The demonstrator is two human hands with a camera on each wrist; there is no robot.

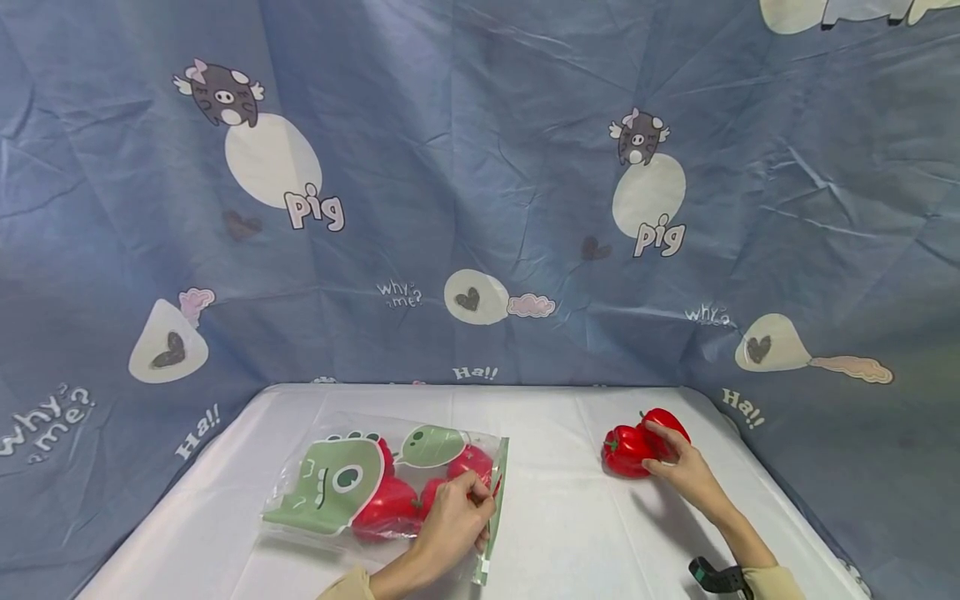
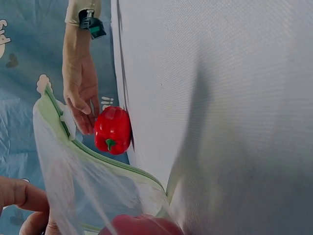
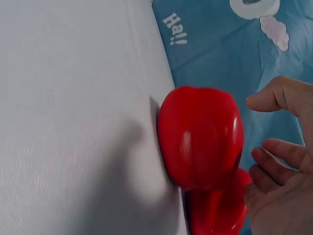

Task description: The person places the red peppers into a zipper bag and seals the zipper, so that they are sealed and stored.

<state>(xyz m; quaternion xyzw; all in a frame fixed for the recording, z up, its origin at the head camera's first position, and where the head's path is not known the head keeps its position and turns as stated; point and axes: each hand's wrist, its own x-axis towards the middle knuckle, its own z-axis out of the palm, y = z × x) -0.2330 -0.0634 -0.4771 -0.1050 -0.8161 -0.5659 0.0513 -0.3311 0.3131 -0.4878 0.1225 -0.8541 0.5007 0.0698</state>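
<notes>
My left hand (image 1: pixel 453 518) pinches the open-end edge of a clear zip bag (image 1: pixel 330 479) printed with a green monster face. Several red bell peppers (image 1: pixel 390 504) lie inside the bag, partly behind the print. In the left wrist view the bag's green zip strip (image 2: pixel 139 172) runs in a curve with its mouth parted. At the right, two more red bell peppers (image 1: pixel 624 452) sit side by side on the table. My right hand (image 1: pixel 690 477) is right beside them, thumb and fingers spread apart. The right wrist view shows a gap between that hand (image 3: pixel 283 196) and the closer pepper (image 3: pixel 200 139).
A white cloth covers the table (image 1: pixel 558 508). Behind and around it hangs a blue curtain (image 1: pixel 480 208) with pig and speech-bubble prints. A dark band with a green-faced device (image 1: pixel 716 575) is on the right wrist.
</notes>
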